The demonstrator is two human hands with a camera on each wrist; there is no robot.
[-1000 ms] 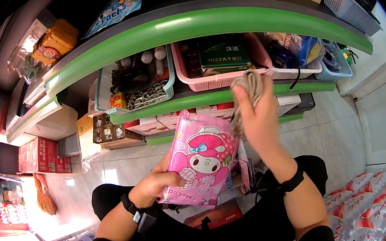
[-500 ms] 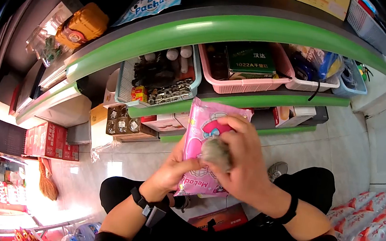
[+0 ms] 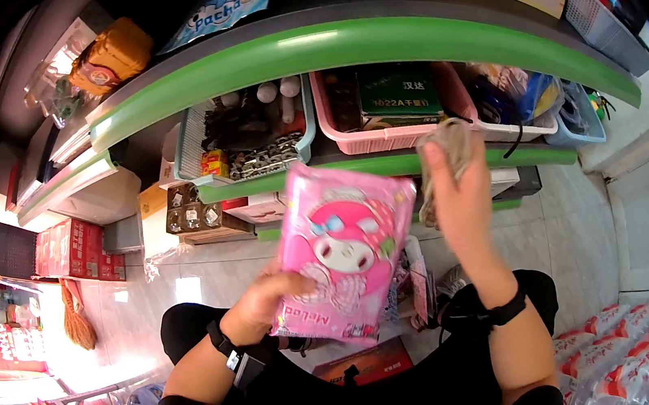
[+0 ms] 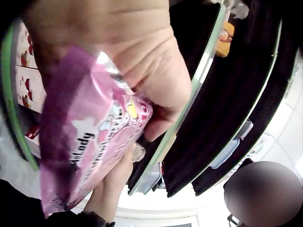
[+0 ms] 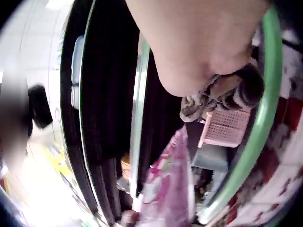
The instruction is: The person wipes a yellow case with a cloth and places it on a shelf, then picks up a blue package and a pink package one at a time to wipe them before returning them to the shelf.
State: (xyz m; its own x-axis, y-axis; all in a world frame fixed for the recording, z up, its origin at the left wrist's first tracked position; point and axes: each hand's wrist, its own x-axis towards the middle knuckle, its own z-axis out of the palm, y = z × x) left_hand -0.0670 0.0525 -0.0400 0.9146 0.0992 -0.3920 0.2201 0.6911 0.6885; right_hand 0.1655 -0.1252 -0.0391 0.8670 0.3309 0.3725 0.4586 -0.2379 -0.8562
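A pink plastic packet [image 3: 348, 275] printed with a cartoon rabbit is held in front of the body. My left hand [image 3: 260, 302] grips its lower left edge, thumb across the printed front. In the left wrist view, the fingers curl over the edge of the packet [image 4: 80, 132]. My right hand [image 3: 460, 200] is raised to the right of the packet, apart from it. It grips a crumpled greyish-beige cloth [image 3: 451, 147], which hangs down past the fingers. The right wrist view shows the bunched cloth [image 5: 220, 97] under the hand, above the packet's pointed corner.
Green-edged shelves [image 3: 346, 37] run across in front. A pink basket [image 3: 373, 142] holding a green box [image 3: 399, 93], and a light blue basket [image 3: 242, 175] with hardware, stand on the lower shelf. Wrapped bottle packs [image 3: 613, 380] stand at right, a red box [image 3: 365, 363] lies on the floor.
My right hand swept the cloth onto the packet's front half a second ago, and is now back up at the right, off it. The left hand keeps its grip on the packet.
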